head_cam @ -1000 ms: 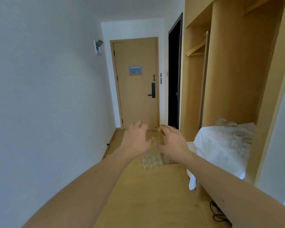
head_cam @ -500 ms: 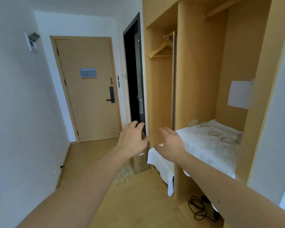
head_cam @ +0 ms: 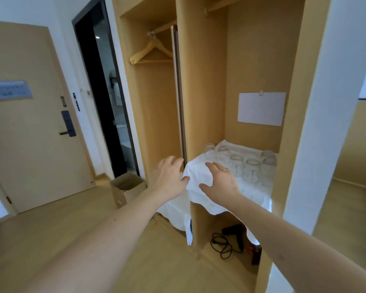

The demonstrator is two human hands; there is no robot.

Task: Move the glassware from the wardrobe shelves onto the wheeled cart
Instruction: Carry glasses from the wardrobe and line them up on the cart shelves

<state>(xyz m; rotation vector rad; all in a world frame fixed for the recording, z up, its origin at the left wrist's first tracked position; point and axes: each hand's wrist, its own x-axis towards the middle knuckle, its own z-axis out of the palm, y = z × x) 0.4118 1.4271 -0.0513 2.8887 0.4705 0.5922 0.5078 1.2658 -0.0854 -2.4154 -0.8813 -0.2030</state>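
Observation:
Several clear glass jars and mugs point(head_cam: 249, 167) stand on a wardrobe shelf covered with a white cloth point(head_cam: 201, 176). Both my arms reach forward toward that shelf. My left hand point(head_cam: 169, 178) hovers with fingers spread at the cloth's left front corner and holds nothing. Above the cloth's front part my right hand point(head_cam: 220, 180) is also spread and empty, a short way left of the nearest glasses. No wheeled cart is in view.
An open cardboard box point(head_cam: 128, 188) stands on the wooden floor left of the wardrobe. A black hair dryer with its cable point(head_cam: 232, 240) lies under the shelf. A wooden hanger point(head_cam: 151, 52) hangs in the left compartment. The room door point(head_cam: 30, 123) is at left.
My view has swung right, from the corridor and door to the wardrobe. Both hands have moved with it and now hover by the cloth-covered shelf. The glasses on the floor have left the view.

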